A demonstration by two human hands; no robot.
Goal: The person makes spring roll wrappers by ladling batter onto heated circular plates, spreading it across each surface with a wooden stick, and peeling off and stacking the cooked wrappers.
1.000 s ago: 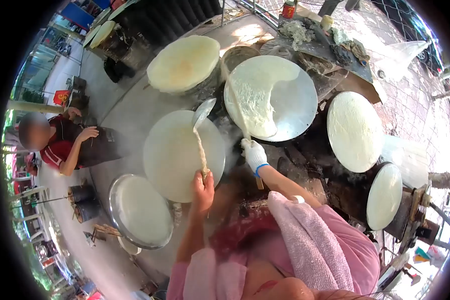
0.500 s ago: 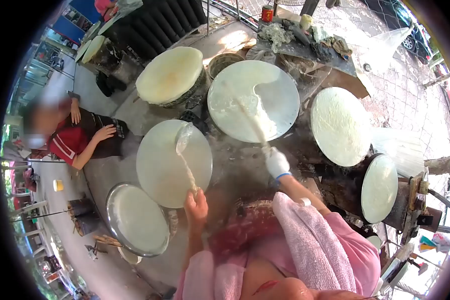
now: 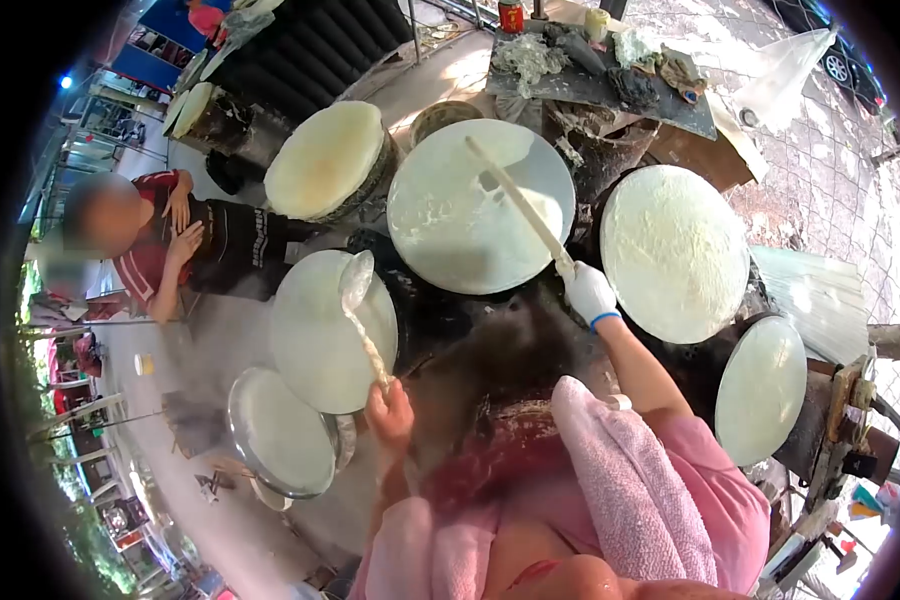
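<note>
My left hand (image 3: pixel 390 415) is closed around the handle of a batter-coated ladle (image 3: pixel 357 280). The ladle's bowl is over the upper right part of a large round surface covered in pale batter (image 3: pixel 315 345). My right hand (image 3: pixel 592 293), in a white glove with a blue cuff, grips a long wooden stick (image 3: pixel 525 212). That stick reaches across a big round griddle (image 3: pixel 435 225) bearing a thin whitish layer. Whether the stick's far end touches the layer, I cannot tell.
More round pale-coated griddles stand at the right (image 3: pixel 675 255) and far right (image 3: pixel 762 390), and one at the upper left (image 3: pixel 325 160). A metal-rimmed basin (image 3: pixel 275 430) is at lower left. A person (image 3: pixel 170 235) sits at left. A cluttered dark table (image 3: pixel 610 85) stands behind.
My right hand and the stick have moved right. The pale layer now covers more of the middle griddle, including its right side. My left hand still holds the ladle, its bowl slightly left.
</note>
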